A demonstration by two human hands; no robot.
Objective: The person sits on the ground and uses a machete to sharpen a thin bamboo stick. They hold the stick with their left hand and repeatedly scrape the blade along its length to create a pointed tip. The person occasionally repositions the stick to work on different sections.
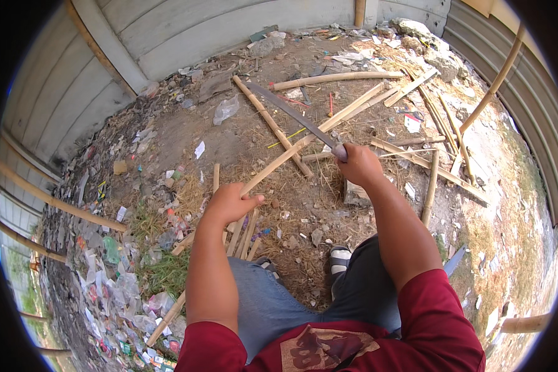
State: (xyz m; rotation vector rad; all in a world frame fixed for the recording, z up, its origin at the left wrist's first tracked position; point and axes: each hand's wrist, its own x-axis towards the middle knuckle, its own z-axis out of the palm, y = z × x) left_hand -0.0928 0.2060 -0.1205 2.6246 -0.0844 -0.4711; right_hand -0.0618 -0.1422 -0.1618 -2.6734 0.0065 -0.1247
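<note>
My left hand [231,203] is closed around the near end of a long split bamboo strip [273,166], which slants away to the far right. A machete [289,113] is gripped by its rounded handle in my right hand [361,165], its long dark blade pointing to the far left. Near the handle, the blade crosses the strip in view; whether they touch I cannot tell. Beyond my left hand, a bamboo pole [263,115] lies on the ground, and the strip passes over its nearer part. Several cut bamboo pieces [248,234] are by my left wrist, partly hidden.
More bamboo lies around, including a pole [338,78] at the back and a strip [440,168] on the right. A pale block [355,193] sits below my right hand. A saw-like blade [455,259] rests at right. Plastic litter [127,288] covers the left ground; a concrete wall [223,28] stands behind.
</note>
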